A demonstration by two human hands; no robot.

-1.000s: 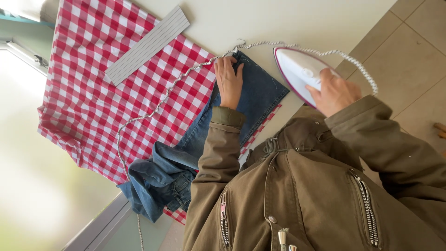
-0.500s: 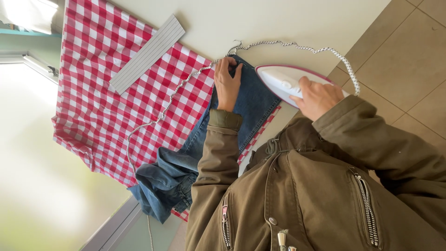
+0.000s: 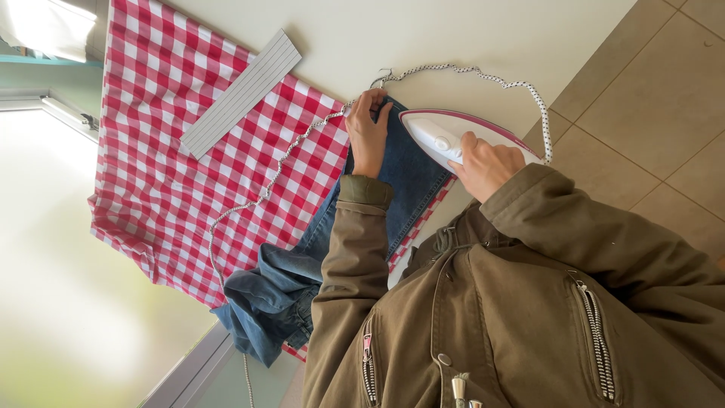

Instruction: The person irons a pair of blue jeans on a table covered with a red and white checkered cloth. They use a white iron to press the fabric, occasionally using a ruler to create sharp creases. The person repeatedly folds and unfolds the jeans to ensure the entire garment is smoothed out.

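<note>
Blue jeans [image 3: 411, 177] lie across a table under a red-and-white checked cloth [image 3: 174, 151], their waist end bunched and hanging off the near edge [image 3: 264, 302]. My left hand [image 3: 368, 132] lies on one leg of the jeans, with the fingers curled over its hem. My right hand [image 3: 483, 162] grips the handle of a white iron with a pink rim [image 3: 445, 132]. The iron's tip rests on the denim just beside my left hand. A speckled fabric cord [image 3: 468, 72] runs from the iron, loops past the hem and trails over the cloth.
A white ribbed strip [image 3: 240, 92] lies on the checked cloth at the far side. Bare cream tabletop [image 3: 423, 38] lies past the cloth. Beige floor tiles [image 3: 657, 98] are to the right. A window frame [image 3: 60, 109] and bright glass are on the left.
My right hand has slid the iron left across the jeans leg, so its tip now sits close to my left hand. My left hand stays at the hem.
</note>
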